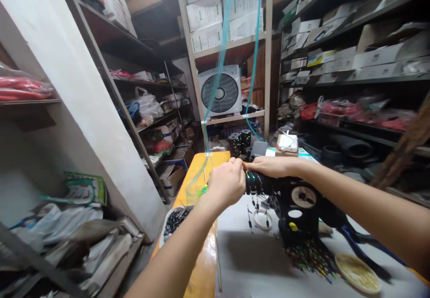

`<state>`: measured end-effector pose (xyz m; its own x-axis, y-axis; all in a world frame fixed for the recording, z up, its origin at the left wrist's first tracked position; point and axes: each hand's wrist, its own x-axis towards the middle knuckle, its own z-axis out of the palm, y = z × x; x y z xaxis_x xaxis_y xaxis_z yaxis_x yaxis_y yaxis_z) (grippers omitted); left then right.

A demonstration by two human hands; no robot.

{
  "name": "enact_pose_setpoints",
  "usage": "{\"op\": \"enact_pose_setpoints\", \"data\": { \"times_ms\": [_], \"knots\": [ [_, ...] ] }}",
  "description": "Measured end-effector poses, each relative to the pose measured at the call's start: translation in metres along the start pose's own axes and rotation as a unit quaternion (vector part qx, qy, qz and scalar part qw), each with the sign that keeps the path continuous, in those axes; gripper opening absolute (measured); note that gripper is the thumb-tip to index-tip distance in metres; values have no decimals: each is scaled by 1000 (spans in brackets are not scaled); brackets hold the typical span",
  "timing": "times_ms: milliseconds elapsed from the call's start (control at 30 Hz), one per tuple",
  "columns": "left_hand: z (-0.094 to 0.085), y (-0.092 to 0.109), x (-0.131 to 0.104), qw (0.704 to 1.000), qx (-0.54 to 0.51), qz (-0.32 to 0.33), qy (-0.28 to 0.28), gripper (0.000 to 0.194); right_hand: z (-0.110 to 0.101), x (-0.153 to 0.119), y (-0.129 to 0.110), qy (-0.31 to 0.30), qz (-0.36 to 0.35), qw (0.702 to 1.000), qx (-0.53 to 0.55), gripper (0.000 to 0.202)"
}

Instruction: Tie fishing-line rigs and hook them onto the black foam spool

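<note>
At the far end of the table, my left hand (228,178) is closed, its fingers curled at the left end of a black roll wound with bands (254,182). What lies inside those fingers is hidden. My right hand (265,166) reaches over the top of the roll, fingers bent down and meeting the left hand; their tips are out of sight. The roll sits on a black stand-like device (297,213) with a round pale disc. Short lines with small black pieces (258,206) dangle below the roll. Beside my left hand is a bright green item (202,190).
A tub of small black pieces (176,222) stands at the left table edge. Colourful small parts (312,257) lie near a dish of yellowish bits (359,273). Teal strands (220,61) hang from above. Beyond are a box fan (220,91) and loaded shelves (352,81).
</note>
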<state>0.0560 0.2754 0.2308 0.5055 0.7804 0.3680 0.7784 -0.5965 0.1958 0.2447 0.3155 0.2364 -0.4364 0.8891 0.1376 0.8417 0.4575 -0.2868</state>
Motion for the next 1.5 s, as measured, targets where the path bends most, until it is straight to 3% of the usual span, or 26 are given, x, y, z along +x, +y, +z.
{"op": "enact_pose_setpoints", "data": {
  "times_ms": [67, 167, 267, 367, 467, 567, 667, 767, 933, 1333, 1500],
  "knots": [
    [3, -2, 1, 1000, -10, 13, 0, 32, 1, -7, 0, 28, 6, 1000, 10, 35],
    [3, -7, 7, 998, -43, 39, -9, 33, -3, -30, -2, 142, 2, 990, 19, 32],
    [3, -13, 15, 995, -79, 54, -23, 34, -7, -69, -7, 244, 5, 969, 28, 37],
    [5, -19, 25, 988, -125, 81, -51, 37, 5, -118, -14, 275, 11, 961, 34, 31],
    [7, -24, 35, 978, -162, 104, -80, 39, 45, -158, -17, 229, -14, 973, 15, 21],
    [7, -26, 40, 972, -187, 110, -94, 41, 105, -176, -17, 141, 9, 989, -50, 29],
    [6, -27, 41, 967, -204, 116, -95, 41, 156, -169, -18, 129, 99, 969, -188, 32],
    [6, -28, 39, 964, -217, 124, -91, 41, 181, -151, -22, 132, 150, 952, -233, 34],
    [7, -29, 37, 961, -228, 127, -86, 42, 184, -134, -25, 134, 181, 938, -263, 30],
    [3, -26, 28, 962, -230, 143, -46, 39, 192, -144, -29, 193, 124, 948, -221, 33],
    [2, -27, 26, 956, -252, 143, -46, 40, 163, -155, -43, 279, 25, 958, -58, 21]
  ]
}}
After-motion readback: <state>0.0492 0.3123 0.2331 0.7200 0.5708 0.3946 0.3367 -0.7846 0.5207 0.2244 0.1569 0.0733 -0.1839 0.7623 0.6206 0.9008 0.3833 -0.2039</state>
